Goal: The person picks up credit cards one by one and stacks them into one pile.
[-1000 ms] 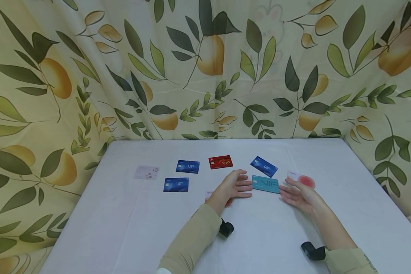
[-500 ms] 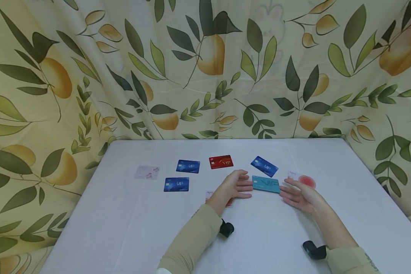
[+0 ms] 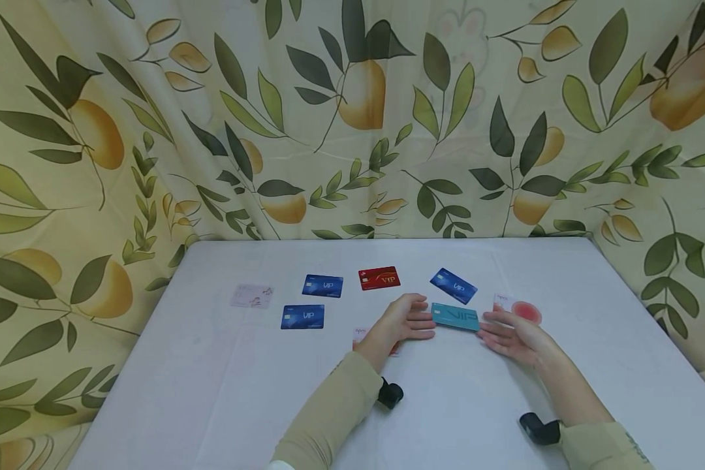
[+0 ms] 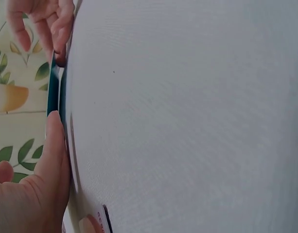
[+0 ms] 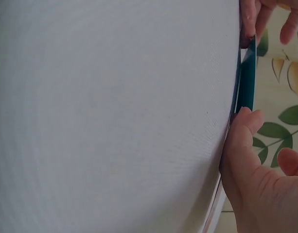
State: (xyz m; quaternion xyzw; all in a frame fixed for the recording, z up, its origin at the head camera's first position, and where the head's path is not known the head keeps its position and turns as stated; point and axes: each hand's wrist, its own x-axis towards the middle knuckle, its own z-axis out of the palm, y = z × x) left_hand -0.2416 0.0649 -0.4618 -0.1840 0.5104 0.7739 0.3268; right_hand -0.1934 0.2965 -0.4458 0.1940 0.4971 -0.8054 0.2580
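A teal VIP card (image 3: 455, 316) lies on the white table (image 3: 223, 391) between my two hands. My left hand (image 3: 408, 321) touches its left end with relaxed fingers, and my right hand (image 3: 508, 334) touches its right end. In the left wrist view my left hand (image 4: 37, 184) has its thumb tip against the near end of the teal card (image 4: 53, 92), whose edge stands a little off the cloth. In the right wrist view my right hand (image 5: 255, 179) sets its thumb tip against the teal card (image 5: 246, 82) in the same way.
Other cards lie flat around it: blue ones (image 3: 322, 286), (image 3: 302, 316), (image 3: 454, 286), a red one (image 3: 378, 278), a pale pink one (image 3: 251, 296), a white one with a red disc (image 3: 518, 309). Another card (image 3: 360, 334) is partly under my left wrist. A leaf-patterned curtain (image 3: 352, 117) hangs behind.
Both hands have closed in slightly on the ends of the teal card, which has shifted a touch away from me. The other cards have not moved.
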